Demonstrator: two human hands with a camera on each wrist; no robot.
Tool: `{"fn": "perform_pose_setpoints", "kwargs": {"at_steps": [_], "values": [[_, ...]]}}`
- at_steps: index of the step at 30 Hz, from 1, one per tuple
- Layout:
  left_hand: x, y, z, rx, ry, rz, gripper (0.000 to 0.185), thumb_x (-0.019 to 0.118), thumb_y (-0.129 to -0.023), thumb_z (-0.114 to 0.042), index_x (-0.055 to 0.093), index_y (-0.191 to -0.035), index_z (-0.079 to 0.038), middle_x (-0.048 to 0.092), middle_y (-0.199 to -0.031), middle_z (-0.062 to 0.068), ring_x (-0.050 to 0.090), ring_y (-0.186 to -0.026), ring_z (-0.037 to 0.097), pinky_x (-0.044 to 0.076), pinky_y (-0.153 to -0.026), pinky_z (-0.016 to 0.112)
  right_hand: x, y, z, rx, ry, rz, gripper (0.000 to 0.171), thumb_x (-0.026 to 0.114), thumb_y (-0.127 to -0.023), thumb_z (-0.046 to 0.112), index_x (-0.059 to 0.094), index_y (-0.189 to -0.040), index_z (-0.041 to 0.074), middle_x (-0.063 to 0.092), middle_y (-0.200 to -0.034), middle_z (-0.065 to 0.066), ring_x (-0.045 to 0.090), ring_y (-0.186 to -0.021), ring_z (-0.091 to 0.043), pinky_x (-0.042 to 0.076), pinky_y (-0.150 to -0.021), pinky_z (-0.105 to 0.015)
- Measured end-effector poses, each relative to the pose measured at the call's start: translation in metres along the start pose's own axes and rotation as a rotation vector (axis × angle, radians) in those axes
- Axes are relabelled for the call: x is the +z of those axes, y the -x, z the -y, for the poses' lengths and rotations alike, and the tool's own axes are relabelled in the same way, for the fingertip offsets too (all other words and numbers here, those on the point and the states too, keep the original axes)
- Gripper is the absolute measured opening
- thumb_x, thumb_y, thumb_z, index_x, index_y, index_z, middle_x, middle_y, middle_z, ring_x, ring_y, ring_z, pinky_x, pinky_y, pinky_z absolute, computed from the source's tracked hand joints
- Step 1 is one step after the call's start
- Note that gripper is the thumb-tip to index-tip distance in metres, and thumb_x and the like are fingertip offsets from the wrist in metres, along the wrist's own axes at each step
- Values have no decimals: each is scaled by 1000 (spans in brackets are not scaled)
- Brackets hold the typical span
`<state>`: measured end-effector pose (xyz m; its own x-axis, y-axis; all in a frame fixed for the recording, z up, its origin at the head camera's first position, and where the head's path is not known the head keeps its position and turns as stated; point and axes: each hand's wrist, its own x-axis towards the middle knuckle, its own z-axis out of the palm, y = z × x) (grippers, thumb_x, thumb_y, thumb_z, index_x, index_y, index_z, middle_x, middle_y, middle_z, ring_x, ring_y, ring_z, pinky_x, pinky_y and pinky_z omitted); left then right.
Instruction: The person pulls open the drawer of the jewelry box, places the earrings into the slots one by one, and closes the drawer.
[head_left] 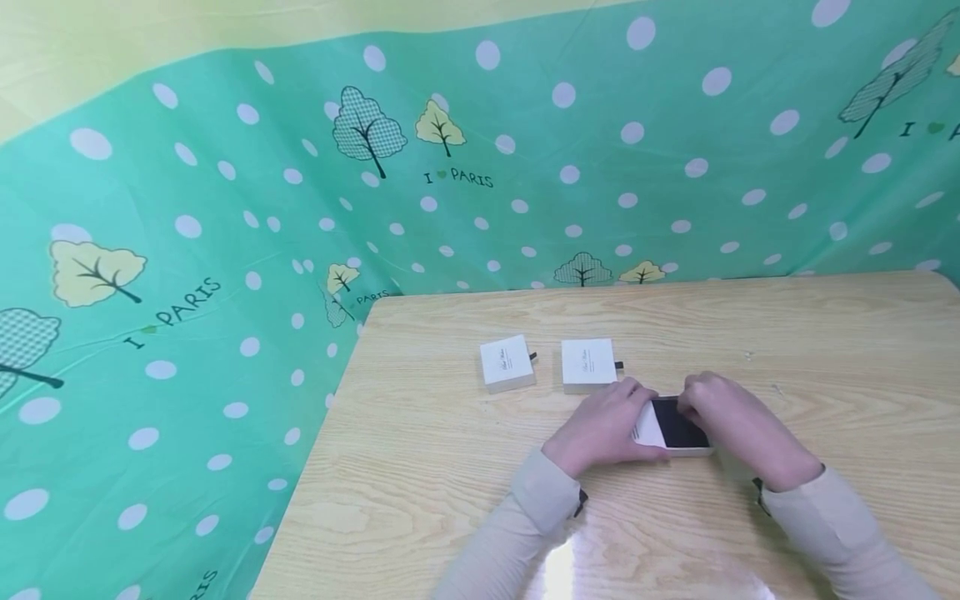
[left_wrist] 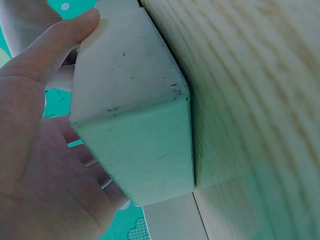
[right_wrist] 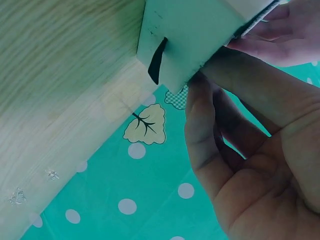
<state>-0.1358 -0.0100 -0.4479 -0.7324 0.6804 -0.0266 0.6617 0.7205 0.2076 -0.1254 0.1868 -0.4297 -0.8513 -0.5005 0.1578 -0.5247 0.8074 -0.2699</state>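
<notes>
Two hands work at one white box (head_left: 651, 429) on the wood-grain table (head_left: 420, 467), toward the near side in the head view. Box state: partly open; printed white cover at the left end, dark interior (head_left: 679, 431) exposed at the right. Left hand (head_left: 606, 427): holds the covered end, thumb along the near side, fingers round the far side. Right hand (head_left: 738, 423): at the open end, fingers bent, thumb and forefinger close together at the rim; cannot tell whether they pinch the wall or something inside. Right wrist view: a black tab (right_wrist: 157, 62) hangs from the end face, clear of the fingers. Left wrist view: small dark marks on the box's edges and faces.

Also on the table: two closed white boxes, each with a dark tab on its right side. First box (head_left: 507, 364) sits slightly turned; second box (head_left: 588, 365) lies just beyond the left hand. Behind: green dotted cloth (head_left: 525, 108), tree prints, lettering "I PARIS"
</notes>
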Motion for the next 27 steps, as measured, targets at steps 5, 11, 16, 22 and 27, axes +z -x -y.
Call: {"fn": "perform_pose_setpoints", "kwargs": {"at_steps": [5, 11, 16, 22, 27], "values": [[1, 1, 0, -3, 11, 9, 81, 73, -78, -65, 53, -139, -16, 53, -123, -8, 48, -95, 1, 40, -77, 10, 1, 3, -3, 31, -46, 17, 20, 81, -71, -7, 74, -71, 12, 66, -70, 1, 60, -66, -12, 55, -59, -32], [3, 1, 1, -2, 25, 11, 79, 74, -77, -63, 53, -138, -17, 52, -121, -9, 46, -95, 1, 39, -76, 10, 4, 4, -6, 45, -82, 33, 20, 80, -72, -8, 74, -72, 11, 68, -72, 2, 61, -68, -12, 55, -60, -32], [4, 1, 1, 6, 31, 6, 79, 74, -77, -63, 54, -137, -16, 51, -120, -9, 45, -93, 2, 38, -75, 10, 4, 3, -5, 48, -66, 41, 20, 81, -70, -8, 75, -73, 11, 69, -73, 1, 63, -68, -14, 56, -61, -33], [3, 1, 2, 6, 30, 0, 79, 74, -77, -64, 53, -137, -17, 52, -121, -9, 46, -95, 2, 39, -77, 10, 1, 0, -4, 37, -45, 62, 16, 80, -73, -5, 75, -72, 9, 69, -71, -2, 63, -66, -15, 56, -59, -33], [3, 0, 1, 8, 24, -2, 80, 74, -77, -65, 53, -137, -17, 51, -121, -9, 45, -95, 2, 39, -76, 10, -1, 0, -3, 34, -43, 71, 12, 78, -77, -4, 76, -74, 8, 69, -70, -2, 64, -66, -15, 57, -60, -33]]}}
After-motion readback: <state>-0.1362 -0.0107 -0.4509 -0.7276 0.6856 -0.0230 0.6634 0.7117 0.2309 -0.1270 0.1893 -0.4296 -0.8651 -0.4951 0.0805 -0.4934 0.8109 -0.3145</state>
